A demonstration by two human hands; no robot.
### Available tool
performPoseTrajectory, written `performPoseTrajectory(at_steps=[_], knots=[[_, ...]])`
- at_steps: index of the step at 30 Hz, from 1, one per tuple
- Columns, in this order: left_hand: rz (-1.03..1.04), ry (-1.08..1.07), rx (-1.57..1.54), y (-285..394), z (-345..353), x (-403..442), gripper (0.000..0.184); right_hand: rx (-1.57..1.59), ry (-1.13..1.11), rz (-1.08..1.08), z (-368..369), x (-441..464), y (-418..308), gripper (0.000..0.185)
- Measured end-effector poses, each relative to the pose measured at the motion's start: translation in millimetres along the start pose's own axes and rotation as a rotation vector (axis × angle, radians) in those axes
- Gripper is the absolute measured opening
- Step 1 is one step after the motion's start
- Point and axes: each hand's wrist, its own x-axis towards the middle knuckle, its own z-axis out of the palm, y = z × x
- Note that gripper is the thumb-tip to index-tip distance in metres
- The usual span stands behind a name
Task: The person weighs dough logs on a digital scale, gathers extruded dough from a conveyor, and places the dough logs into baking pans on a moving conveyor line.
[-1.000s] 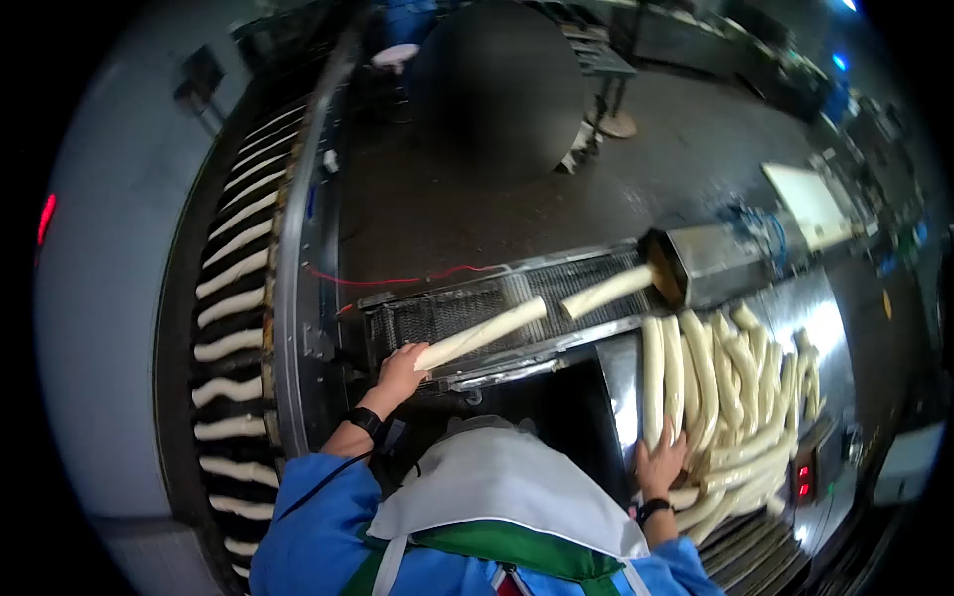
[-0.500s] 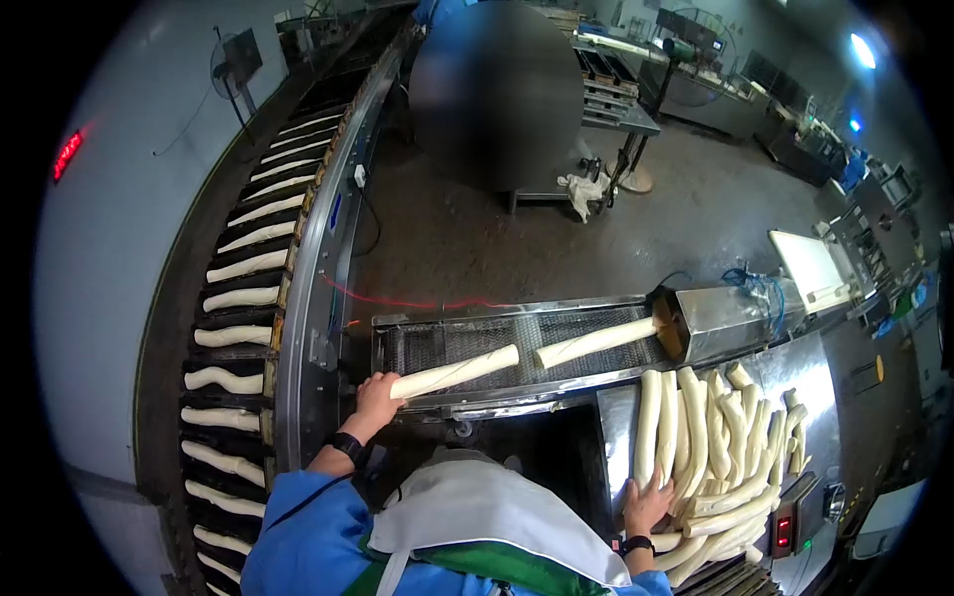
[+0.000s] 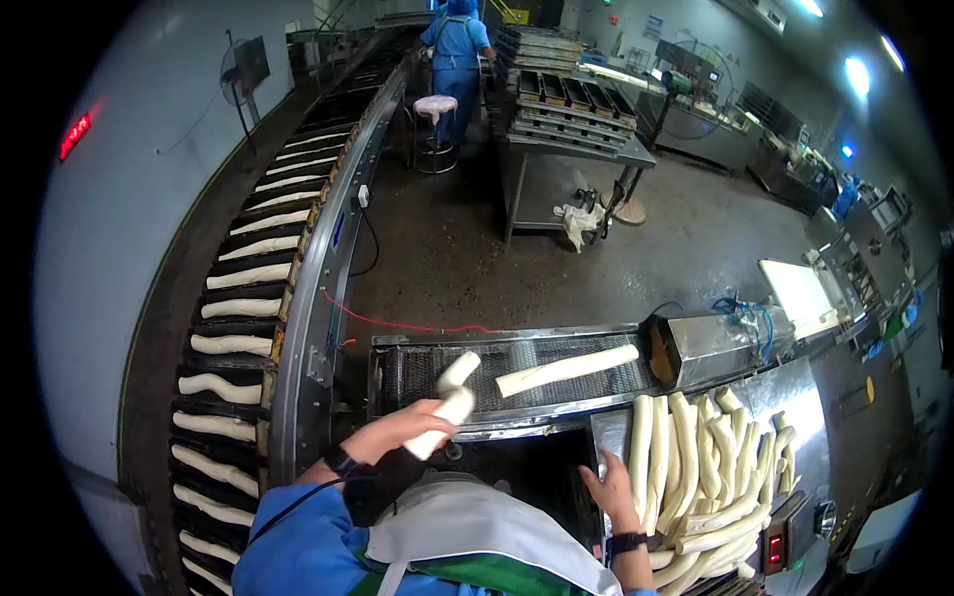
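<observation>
My left hand (image 3: 400,429) grips a white dough roll (image 3: 455,406), which is bent and slightly blurred over the near edge of the small mesh conveyor (image 3: 417,371). Another dough roll (image 3: 566,371) lies slantwise on the mesh near the metal outlet housing (image 3: 711,348). My right hand (image 3: 611,493) is in the air with its fingers apart and holds nothing, just left of a pile of dough rolls (image 3: 686,467) on the steel table (image 3: 800,392).
On the left a long conveyor (image 3: 288,348) carries black trays with dough strips. Further back are a stool (image 3: 435,106), a person in blue (image 3: 457,50) and a metal table (image 3: 556,149) with stacked trays. A small scale with red digits (image 3: 775,548) stands at the right.
The roll in my left hand has lifted and bent, moving right. My right hand has left the pile and moved left. The other roll has shifted left along the mesh. The view has tilted up.
</observation>
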Motion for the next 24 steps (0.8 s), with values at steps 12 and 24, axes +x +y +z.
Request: performPoseTrajectory(at_steps=[12,24], knots=[[0.273,-0.725,0.568,59.7,117.0,58.4,0.064,1.671,0.117,0.164,-63.7,43.7,-92.2,0.030],[0.039,0.313,1.187,-41.8,-37.6,117.3,0.056,-0.205,0.811,0.416,-191.9,-28.4,256.0,0.054]])
